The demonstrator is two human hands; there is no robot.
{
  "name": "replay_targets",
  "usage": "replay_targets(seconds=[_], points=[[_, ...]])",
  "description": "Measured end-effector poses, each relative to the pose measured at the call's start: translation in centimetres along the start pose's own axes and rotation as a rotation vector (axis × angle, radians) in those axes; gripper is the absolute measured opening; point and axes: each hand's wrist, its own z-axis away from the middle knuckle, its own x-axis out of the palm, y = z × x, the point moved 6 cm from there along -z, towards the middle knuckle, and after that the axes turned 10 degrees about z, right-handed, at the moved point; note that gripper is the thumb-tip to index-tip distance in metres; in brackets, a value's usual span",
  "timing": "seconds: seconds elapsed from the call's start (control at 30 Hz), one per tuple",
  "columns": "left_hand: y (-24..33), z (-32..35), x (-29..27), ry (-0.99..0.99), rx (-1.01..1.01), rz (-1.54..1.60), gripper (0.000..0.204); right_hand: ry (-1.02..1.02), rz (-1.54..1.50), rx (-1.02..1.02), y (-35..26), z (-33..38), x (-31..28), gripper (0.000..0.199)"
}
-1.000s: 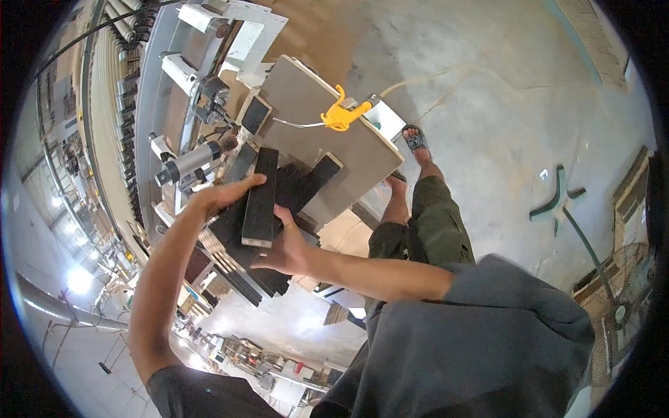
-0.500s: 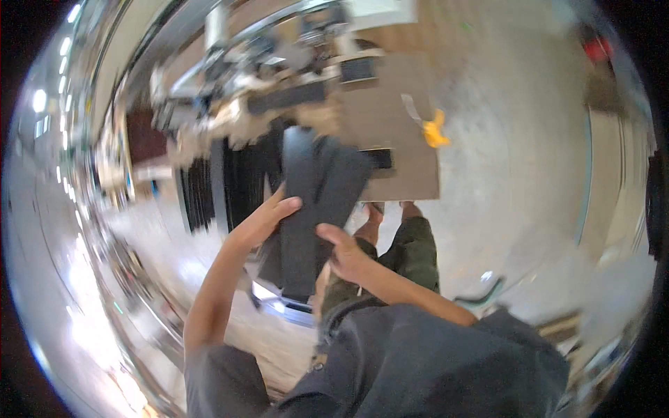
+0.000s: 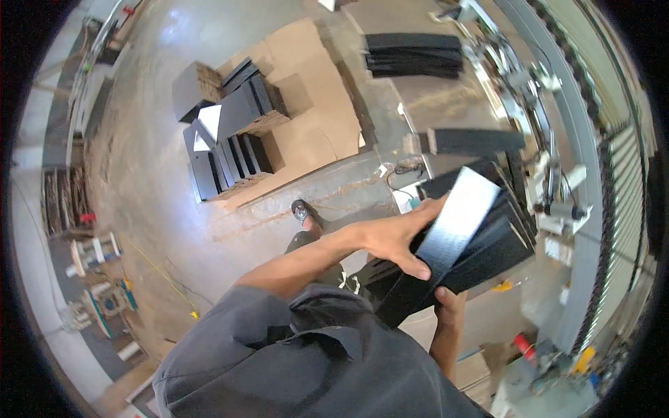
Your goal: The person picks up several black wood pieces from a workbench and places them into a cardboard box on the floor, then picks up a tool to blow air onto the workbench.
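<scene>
My left hand point(image 3: 401, 240) is wrapped over the left edge of a bundle of dark flat boards point(image 3: 491, 240), thumb on top. Its fingertips are hidden beneath. On the near right side of the bundle, my right hand point(image 3: 450, 306) grips the edge, thumb upward, other fingers out of sight. The boards are long, black and slightly fanned out. Across the top lies a narrow strip-shaped board point(image 3: 460, 212) with a bright, silvery shine. Just beyond the bundle sits another dark board point(image 3: 477, 141).
On the floor ahead left, a cardboard sheet point(image 3: 310, 76) carries several stacks of black boards point(image 3: 240, 108). A further black stack point(image 3: 414, 56) lies at the far side. Machinery with a grey rail point(image 3: 568, 139) runs along the right. A yellow cord point(image 3: 164, 279) crosses the floor at left.
My view has swung round, bringing the cardboard sheet with its stacks into sight and the machinery to the right. Both hands still hold dark boards, now lower right in front of me.
</scene>
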Motion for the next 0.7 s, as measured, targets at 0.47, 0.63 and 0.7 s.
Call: replay_targets(seconds=[0.47,0.63,0.7], points=[[-2.0,45.0,-24.9,0.855,-0.016,0.66,0.117,-0.672,0.303,0.297,9.2,-11.8,46.4,0.095],[-5.7,51.5,-27.8,1.029,0.031,0.905,0.114,-0.75,0.373,0.394,11.3,-14.7,53.4,0.091],[-7.3,52.8,-28.0,1.078,0.028,0.982,0.112,-0.88,0.426,0.473,12.0,-16.4,54.9,0.09]])
